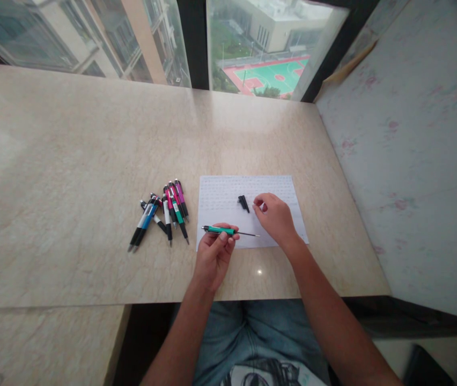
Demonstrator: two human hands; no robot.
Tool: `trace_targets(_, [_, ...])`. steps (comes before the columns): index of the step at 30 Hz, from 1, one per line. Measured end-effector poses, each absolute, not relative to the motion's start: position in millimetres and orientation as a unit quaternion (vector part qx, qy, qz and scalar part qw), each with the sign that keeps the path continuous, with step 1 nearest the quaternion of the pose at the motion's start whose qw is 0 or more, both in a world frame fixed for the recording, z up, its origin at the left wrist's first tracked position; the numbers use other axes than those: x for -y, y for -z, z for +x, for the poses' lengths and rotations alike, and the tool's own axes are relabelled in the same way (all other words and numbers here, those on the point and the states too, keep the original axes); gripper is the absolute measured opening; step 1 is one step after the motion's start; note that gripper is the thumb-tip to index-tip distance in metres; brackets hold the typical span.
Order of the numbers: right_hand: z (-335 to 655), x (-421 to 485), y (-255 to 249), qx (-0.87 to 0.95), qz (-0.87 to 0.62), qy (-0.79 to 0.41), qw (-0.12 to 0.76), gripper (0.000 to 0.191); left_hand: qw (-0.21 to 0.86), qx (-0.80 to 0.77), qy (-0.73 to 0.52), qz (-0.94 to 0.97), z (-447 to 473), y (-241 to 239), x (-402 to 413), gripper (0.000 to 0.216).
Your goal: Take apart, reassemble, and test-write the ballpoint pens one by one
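Printed cloth (255, 377) is seen nearest; the green pen (222, 230) is pinched by left fingers (217, 243), its refill (248, 234) best kept unbent; right fingers (259, 213) are half-curled, contents indiscernible.

Green pen (221, 230) with bare refill (248, 234) in left fingers (218, 243)

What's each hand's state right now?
Left hand: closed, holding the green pen barrel, thin refill sticking out.
Right hand: fingers curled over the paper; can't tell whether it pinches anything.
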State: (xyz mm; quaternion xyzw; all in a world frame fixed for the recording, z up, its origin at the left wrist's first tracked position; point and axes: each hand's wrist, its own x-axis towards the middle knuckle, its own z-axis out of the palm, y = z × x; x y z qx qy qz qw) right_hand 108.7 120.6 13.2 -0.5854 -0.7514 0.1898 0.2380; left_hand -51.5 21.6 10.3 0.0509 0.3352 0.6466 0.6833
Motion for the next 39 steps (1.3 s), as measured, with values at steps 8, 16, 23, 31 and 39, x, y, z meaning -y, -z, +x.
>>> trace_targets(8, [122, -57, -34, 0.544, -0.540, -0.475, 0.433, 0.012, 0.672, -0.349, -0.651, 0.054, -51, -9, -22, 0.022])
trace_targets(16, [120, -36, -44, 0.539, -0.510, -0.486, 0.462, 0.007, 0.665, -0.361, -0.650, 0.069, -50, -7, -22, 0.019])
trace_targets(23, [120, -36, -43, 0.567, -0.524, -0.455, 0.444, 0.008, 0.671, -0.347, -0.651, 0.071, -51, -8, -22, 0.019])
trace_targets(31, [124, -35, -49, 0.561, -0.523, -0.448, 0.460, 0.007, 0.670, -0.353, -0.650, 0.068, -51, -10, -22, 0.018])
trace_targets(39, [109, -39, -39, 0.587, -0.520, -0.460, 0.416, 0.009, 0.686, -0.355, -0.628, 0.102, -47, -13, -20, 0.017])
